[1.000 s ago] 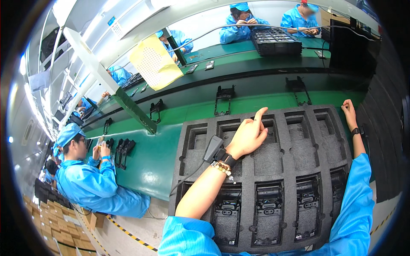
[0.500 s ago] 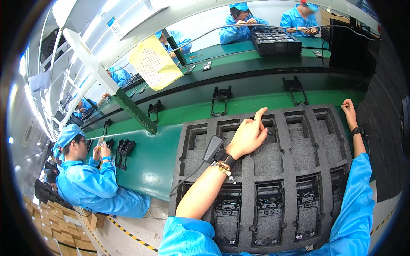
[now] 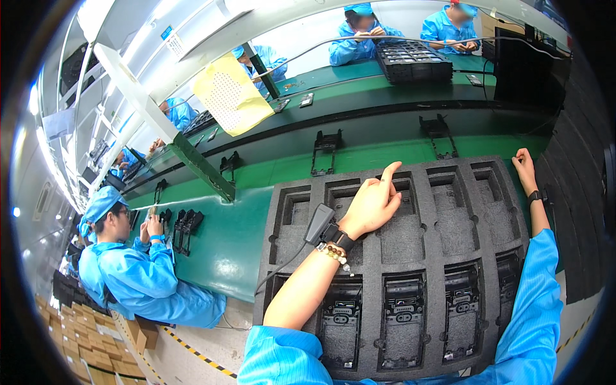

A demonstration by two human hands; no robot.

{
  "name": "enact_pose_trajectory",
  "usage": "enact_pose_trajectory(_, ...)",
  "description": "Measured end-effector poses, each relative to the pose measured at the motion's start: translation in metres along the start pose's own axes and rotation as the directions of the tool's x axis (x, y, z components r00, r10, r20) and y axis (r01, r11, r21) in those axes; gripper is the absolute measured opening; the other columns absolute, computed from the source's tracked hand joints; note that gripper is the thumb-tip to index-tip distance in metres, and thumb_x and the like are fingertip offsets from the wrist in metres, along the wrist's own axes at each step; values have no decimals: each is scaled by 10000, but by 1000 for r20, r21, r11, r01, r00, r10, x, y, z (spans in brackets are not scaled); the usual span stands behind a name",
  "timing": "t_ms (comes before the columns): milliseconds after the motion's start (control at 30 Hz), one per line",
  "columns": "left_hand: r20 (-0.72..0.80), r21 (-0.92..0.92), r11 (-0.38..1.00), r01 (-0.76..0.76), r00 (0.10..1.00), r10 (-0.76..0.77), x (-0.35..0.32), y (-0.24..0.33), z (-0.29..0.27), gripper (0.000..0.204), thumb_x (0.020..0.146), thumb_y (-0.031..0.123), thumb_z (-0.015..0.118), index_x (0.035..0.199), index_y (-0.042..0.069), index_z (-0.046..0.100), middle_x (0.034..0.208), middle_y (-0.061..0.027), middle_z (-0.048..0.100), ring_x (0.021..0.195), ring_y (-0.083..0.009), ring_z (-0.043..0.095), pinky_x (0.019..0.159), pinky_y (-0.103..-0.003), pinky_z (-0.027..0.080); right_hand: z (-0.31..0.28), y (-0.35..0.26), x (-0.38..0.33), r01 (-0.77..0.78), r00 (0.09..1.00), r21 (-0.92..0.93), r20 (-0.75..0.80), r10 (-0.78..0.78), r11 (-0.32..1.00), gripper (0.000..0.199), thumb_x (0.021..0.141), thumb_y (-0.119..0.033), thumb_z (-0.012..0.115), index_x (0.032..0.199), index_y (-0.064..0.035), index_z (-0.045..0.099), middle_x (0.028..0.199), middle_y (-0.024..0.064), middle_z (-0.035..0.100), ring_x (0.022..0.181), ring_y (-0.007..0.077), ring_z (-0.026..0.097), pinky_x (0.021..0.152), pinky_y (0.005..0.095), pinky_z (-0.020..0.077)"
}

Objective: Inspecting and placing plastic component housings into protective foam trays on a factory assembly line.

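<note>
My left hand (image 3: 372, 206) lies over the upper row of a dark grey foam tray (image 3: 369, 266), index finger stretched out and thumb apart, nothing visible in it. My right hand (image 3: 524, 171) is beside the tray's far right corner, its fingers curled together with no object showing. The tray's lower row holds black plastic device housings (image 3: 404, 314), one to a pocket; my left forearm covers part of that row. The upper pockets that I can see hold no housings. A strapped grey device with a cable is on my left wrist.
Beyond the tray, black bracket-like frames (image 3: 326, 153) stand spaced along a green conveyor belt (image 3: 378, 154). A co-worker (image 3: 128, 256) in blue sits at left, near more black parts (image 3: 186, 231). A green-and-white post (image 3: 199, 167) and a black monitor (image 3: 529, 80) stand nearby.
The black frames on the belt have shifted slightly left. The co-worker at left has leaned a little. My hands and the tray have stayed in place.
</note>
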State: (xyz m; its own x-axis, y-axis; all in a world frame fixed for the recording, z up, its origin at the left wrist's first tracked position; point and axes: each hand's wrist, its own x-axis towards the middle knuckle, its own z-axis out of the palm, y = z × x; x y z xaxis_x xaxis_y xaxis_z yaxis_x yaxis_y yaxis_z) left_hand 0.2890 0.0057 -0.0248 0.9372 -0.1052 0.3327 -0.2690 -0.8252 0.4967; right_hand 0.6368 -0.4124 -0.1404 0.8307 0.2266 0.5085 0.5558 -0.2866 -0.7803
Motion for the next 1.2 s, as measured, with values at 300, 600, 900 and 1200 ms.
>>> enact_pose_trajectory(300, -21, 15, 1000, -26, 999, 26, 0, -1, 1, 617, 902, 123, 556, 1439, 3, 276, 737, -77, 650, 747, -261, 638, 921, -381, 432, 0, 13, 5, -26, 1000, 111, -6, 27, 993, 228, 824, -9, 613, 865, -102, 409, 798, -22, 384, 757, 82, 405, 707, 229, 345)
enact_pose_trajectory(600, -47, 24, 999, -43, 998, 44, 1, -3, 3, 585, 899, 126, 576, 1421, 13, 336, 725, -88, 639, 764, -281, 620, 854, -391, 450, 0, 12, 5, -39, 999, 135, -10, 40, 990, 254, 827, -16, 619, 841, -104, 381, 792, -22, 371, 738, 77, 377, 689, 228, 331)
enact_pose_trajectory(900, -47, 33, 997, -64, 997, 65, 1, -3, 4, 553, 883, 124, 589, 1390, 20, 395, 718, -80, 633, 740, -273, 606, 814, -397, 462, -1, -5, -1, -36, 999, 100, -17, 38, 994, 190, 859, -53, 605, 859, -93, 419, 798, -30, 373, 746, 72, 373, 683, 226, 317)
enact_pose_trajectory(1200, -35, 48, 996, -69, 997, 71, 0, -5, 4, 522, 887, 133, 582, 1373, 43, 412, 725, -58, 638, 745, -264, 606, 848, -385, 451, -3, -23, -6, -105, 994, 97, 27, 103, 990, 176, 858, -64, 605, 793, -104, 446, 757, -65, 377, 718, 49, 365, 662, 215, 295)
